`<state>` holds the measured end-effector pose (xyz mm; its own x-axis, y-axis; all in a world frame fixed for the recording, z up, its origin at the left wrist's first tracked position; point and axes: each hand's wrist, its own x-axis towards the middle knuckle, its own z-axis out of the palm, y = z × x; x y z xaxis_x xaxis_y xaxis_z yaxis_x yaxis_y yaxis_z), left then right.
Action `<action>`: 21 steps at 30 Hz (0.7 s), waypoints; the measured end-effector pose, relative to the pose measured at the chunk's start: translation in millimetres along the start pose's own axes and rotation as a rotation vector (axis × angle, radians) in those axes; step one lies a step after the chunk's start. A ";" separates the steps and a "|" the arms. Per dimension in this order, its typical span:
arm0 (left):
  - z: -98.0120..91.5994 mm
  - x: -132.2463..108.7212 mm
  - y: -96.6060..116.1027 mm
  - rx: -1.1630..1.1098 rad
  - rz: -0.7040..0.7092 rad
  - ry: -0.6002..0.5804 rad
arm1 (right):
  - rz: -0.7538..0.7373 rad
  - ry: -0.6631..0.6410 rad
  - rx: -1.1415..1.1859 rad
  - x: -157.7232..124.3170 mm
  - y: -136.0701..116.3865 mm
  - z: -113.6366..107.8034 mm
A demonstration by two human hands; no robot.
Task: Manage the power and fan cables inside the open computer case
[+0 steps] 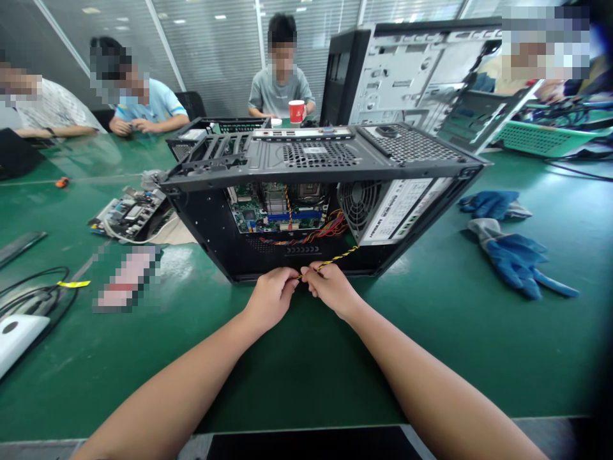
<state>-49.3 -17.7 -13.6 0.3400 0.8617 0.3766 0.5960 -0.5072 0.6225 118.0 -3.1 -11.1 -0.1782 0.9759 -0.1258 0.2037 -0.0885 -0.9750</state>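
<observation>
Both my hands pinch a twisted yellow-and-black cable [341, 257] in front of an open black computer case [201, 236]. My left hand [274, 295] is closed on the cable's left part, with the fingertips almost touching those of my right hand [331, 287], also closed on it. From there the cable runs up to the right, to the power supply [400, 214] with its fan grille. Inside the case a green motherboard [249, 214] shows, with a bundle of red and orange wires [330, 229] below it. The cable's end is hidden by my fingers.
Blue work gloves [517, 259] lie to the right, and a green basket [550, 139] with cables stands behind them. At left are loose computer parts [129, 211], a blurred phone-like slab [127, 278] and black cables [36, 291]. Another case [407, 70] stands behind; several people sit around.
</observation>
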 end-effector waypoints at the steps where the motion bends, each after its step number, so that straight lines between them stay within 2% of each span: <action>1: 0.7 -0.5 -0.8 0.028 0.032 0.010 | 0.002 0.004 0.007 0.2 0.5 0.1; 9: 1.2 -2.2 -5.5 0.145 0.145 -0.012 | 0.002 0.007 0.015 0.8 2.1 -0.6; 21: -0.5 -3.7 -0.6 0.215 0.059 -0.028 | -0.066 -0.012 -0.070 0.7 1.1 -2.1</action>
<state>-51.2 -20.5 -14.9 0.3969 0.8321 0.3874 0.7148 -0.5450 0.4382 120.1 -2.0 -11.9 -0.2051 0.9766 -0.0644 0.2576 -0.0096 -0.9662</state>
